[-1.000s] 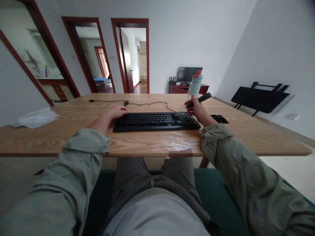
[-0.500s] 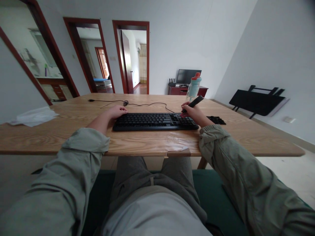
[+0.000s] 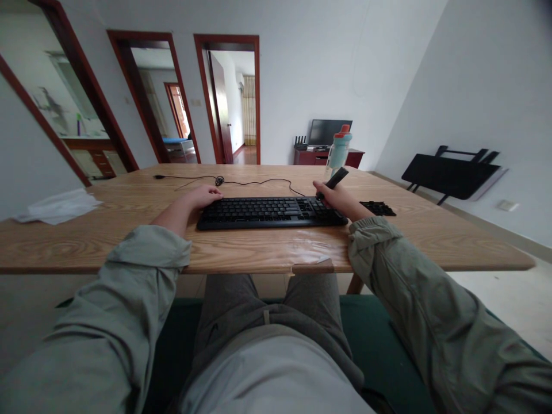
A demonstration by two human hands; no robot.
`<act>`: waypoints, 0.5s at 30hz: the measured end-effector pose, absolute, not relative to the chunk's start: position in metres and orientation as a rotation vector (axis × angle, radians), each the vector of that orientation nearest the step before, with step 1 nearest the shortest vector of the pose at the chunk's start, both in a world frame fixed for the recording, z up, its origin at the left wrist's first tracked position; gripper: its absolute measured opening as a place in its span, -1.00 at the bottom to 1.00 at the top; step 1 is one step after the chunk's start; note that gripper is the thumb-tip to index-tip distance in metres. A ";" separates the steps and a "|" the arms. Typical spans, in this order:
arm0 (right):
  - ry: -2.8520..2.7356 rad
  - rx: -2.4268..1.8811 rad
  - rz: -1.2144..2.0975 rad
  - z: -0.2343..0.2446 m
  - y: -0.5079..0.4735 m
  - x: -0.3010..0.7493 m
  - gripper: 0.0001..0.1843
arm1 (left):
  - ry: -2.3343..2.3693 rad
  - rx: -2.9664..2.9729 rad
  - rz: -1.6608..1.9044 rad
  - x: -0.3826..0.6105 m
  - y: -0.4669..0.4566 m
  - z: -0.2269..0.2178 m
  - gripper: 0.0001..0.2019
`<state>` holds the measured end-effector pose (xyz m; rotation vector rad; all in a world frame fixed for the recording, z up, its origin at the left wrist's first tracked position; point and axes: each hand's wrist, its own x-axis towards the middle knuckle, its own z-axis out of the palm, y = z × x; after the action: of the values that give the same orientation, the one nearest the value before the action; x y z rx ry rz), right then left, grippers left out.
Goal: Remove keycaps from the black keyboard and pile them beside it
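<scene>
Wooden worktop (image 3: 259,253), frame centre: keyboard (image 3: 271,211) lies crosswise. Right hand (image 3: 340,200), clamped on a black tool (image 3: 334,179) slanting up-right, sits at its right end; left hand (image 3: 202,197) rests unclenched, holding nothing, at the left end.

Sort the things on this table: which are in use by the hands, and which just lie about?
In use:
keyboard, with the left hand at its left end
black tool, gripped in the right hand over its right end

Lying about:
bottle
white cloth
cable
</scene>
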<state>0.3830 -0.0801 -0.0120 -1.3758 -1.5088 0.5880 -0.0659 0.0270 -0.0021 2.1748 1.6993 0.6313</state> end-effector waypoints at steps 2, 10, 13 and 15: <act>-1.586 -1.362 0.589 -0.010 -0.084 0.379 -0.51 | 1.691 2.179 0.626 -0.066 0.028 -0.003 -0.73; -1.625 -1.245 0.680 -0.004 -0.096 0.372 -0.89 | 1.707 2.169 0.642 -0.065 0.026 -0.002 -0.77; -1.634 -1.320 0.572 -0.002 -0.096 0.372 -0.93 | 1.712 2.189 0.633 -0.066 0.026 -0.002 -0.76; -1.623 -1.368 0.489 -0.002 -0.094 0.373 -0.87 | 1.710 2.187 0.625 -0.066 0.027 -0.002 -0.75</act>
<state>0.3735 -0.0943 -0.0022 -1.3682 -1.6230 0.4889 -0.0660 0.0266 -0.0019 2.1871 1.7102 0.6253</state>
